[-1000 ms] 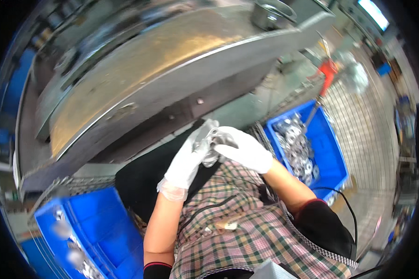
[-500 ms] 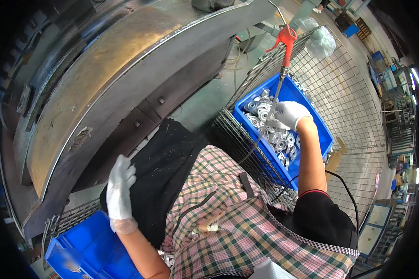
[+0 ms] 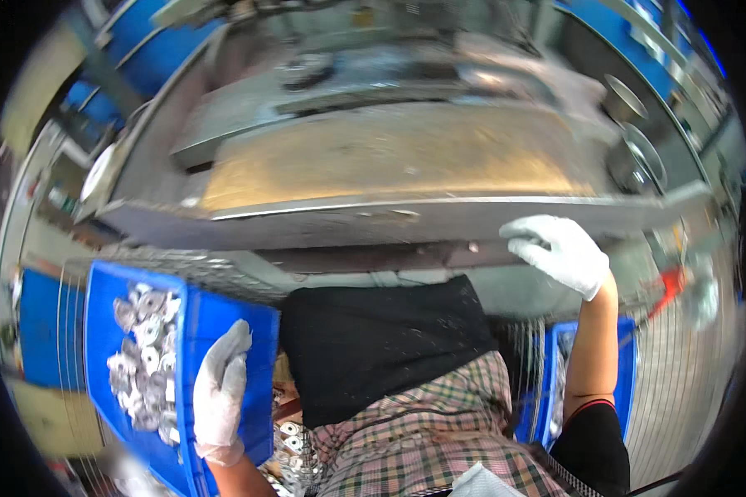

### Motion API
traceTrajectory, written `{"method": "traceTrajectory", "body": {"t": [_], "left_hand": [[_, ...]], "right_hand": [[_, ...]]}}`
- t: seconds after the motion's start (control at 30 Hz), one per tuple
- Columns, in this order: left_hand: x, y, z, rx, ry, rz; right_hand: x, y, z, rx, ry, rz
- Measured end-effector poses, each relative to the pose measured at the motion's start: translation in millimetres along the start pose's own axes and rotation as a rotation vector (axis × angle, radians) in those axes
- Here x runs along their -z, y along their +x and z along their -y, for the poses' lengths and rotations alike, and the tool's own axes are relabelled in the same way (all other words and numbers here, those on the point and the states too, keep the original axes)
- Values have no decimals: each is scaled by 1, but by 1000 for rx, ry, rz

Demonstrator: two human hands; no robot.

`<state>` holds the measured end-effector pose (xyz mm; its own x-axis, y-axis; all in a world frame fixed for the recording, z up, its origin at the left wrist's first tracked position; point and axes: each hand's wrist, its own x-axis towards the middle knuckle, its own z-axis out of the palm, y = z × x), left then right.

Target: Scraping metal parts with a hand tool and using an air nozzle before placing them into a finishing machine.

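Observation:
My left hand [image 3: 221, 399], in a white glove, is raised at the right edge of the left blue bin [image 3: 189, 373]. Its fingers are stretched upward, and nothing shows in them. Inside that bin lies a heap of small silver metal parts [image 3: 149, 335], apart from the hand. My right hand [image 3: 562, 253], also gloved in white, hovers by the front edge of the metal workbench [image 3: 389, 157]. Its fingers are curved, with a gap between thumb and fingers and nothing visible there. Below it, partly behind my forearm, stands the right blue bin [image 3: 626, 356].
A red air blow gun [image 3: 671, 286] hangs at the right, near a clear plastic bag [image 3: 701, 298]. Metal bowls [image 3: 636, 161] stand on the bench's right end. More silver parts [image 3: 290, 447] lie low beside my lap, where a black cloth [image 3: 385, 340] is spread.
The view has swung left to face the workbench. My right hand has come out of the right bin to the bench front. My left hand is now beside the left bin's parts.

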<state>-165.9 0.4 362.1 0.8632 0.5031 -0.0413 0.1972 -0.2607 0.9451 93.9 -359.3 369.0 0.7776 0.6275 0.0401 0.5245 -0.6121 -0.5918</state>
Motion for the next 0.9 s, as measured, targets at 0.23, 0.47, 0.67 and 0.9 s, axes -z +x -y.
{"method": "traceTrajectory", "body": {"t": [0.23,0.47,0.67,0.9], "left_hand": [[84,-66,-13,97,362,-411],[145,-81,20,162,996,-122],[160,-92,23,543,911,77],[213,-46,64,538,852,232]], "right_hand": [[-21,197,60,319,-137,-122],[-51,350,93,170,-281,-245],[-70,421,91,135,-350,-221],[-50,461,51,196,-415,-176]]}}
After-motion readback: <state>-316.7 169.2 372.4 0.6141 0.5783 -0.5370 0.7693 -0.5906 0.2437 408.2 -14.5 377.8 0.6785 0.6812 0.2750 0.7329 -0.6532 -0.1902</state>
